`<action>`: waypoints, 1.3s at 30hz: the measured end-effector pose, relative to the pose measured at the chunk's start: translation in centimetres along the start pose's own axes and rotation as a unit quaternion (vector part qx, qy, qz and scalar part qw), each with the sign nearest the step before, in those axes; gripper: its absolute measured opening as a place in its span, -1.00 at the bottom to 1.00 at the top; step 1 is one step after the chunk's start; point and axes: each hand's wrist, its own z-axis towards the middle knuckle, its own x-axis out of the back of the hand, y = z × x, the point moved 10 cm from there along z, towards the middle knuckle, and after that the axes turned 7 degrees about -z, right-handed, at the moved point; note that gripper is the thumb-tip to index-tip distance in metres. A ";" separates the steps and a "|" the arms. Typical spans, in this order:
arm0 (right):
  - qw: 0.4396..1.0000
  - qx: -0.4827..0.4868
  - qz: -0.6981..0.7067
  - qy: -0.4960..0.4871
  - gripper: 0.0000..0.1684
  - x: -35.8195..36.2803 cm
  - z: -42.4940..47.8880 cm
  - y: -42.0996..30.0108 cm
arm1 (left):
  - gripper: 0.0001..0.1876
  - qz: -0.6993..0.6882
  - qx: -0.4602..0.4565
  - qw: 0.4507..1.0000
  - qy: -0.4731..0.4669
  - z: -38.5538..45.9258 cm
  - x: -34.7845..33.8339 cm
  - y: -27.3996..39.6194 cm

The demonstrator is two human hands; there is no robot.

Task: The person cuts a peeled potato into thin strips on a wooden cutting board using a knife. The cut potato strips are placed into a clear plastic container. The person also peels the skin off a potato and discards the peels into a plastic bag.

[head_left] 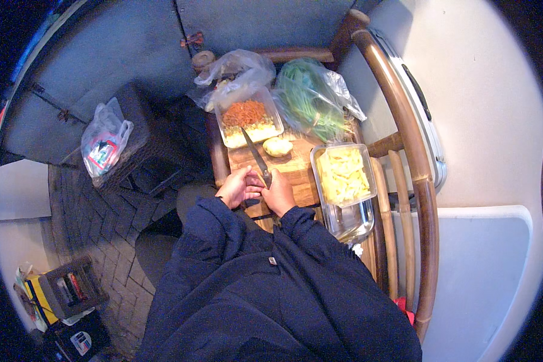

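My right hand point(278, 192) is closed around the handle of a kitchen knife point(255, 151), its blade pointing away over the wooden cutting board point(298, 169). Beside it, my left hand point(242, 186) is palm up with fingers curled near the knife handle; whether it holds anything is unclear. A peeled potato point(278, 147) lies just right of the blade. Beyond it, a plastic container point(278, 124) holds shredded carrot point(244, 113) and pale chopped pieces. At the right, another clear container point(314, 163) is filled with yellowish cut strips point(344, 174).
Behind the board lie a plastic bag of long green vegetables point(310, 97) and another clear bag point(242, 68). A bamboo armrest point(416, 149) curves along the right. A dark woven stool point(138, 131) with a plastic bag point(104, 140) stands at left.
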 end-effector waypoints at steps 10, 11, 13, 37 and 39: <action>0.996 -0.073 -0.057 -0.017 -0.63 10.4 -0.1 1.5 | -0.65 0.038 -0.031 0.998 0.037 -0.7 0.7 1.1; 0.998 -0.006 -0.042 0.046 -0.64 12.4 0.2 2.3 | -0.66 0.043 -0.036 0.998 0.039 -0.6 0.8 1.1; 0.990 -0.036 -0.107 0.088 -0.71 16.3 0.5 4.0 | -0.66 0.047 -0.038 0.997 0.045 -0.6 0.6 1.2; 0.958 -0.247 0.128 0.076 -0.83 17.2 1.9 23.5 | -0.77 0.085 -0.045 0.992 0.078 -1.9 0.1 1.8; 0.965 -0.216 0.120 0.086 -0.84 17.4 1.7 24.0 | -0.77 0.090 -0.043 0.992 0.073 -1.6 -0.2 1.7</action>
